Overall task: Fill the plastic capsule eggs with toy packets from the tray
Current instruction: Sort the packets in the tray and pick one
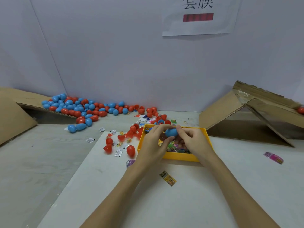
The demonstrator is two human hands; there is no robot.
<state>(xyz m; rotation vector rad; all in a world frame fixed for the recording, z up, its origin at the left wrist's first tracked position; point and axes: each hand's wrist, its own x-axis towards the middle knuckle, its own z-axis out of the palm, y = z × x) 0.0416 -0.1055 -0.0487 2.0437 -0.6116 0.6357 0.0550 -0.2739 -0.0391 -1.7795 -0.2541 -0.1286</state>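
Blue capsule egg (171,132) held above the yellow tray (181,157), gripped from both sides. Left hand (153,142) curled round the egg's left end, thumb beneath and fingers over the top. Right hand (192,140) curled round the right end, fingertips pressed on the shell. Both grips clamped on the same egg; seam between the halves hidden by the fingers — open or closed cannot be told.

Tray set on a white board (164,203), near its far edge. Toy packets (176,147) heaped inside the tray, partly covered by the hands. One yellow packet (168,178) loose on the board, nearer than the tray, between the forearms. One pink packet (273,157) well apart to the right.

Red egg halves (121,142) and small white packets (118,153) scattered just left of the tray. Large pile of blue and red eggs (85,107) against the back wall, spilling off a cardboard flap (26,97) at far left. Folded cardboard (246,112) propped at right, one red egg (301,110) resting at its upper edge. Paper sign (198,15) with printed characters and a red bar fixed to the wall.
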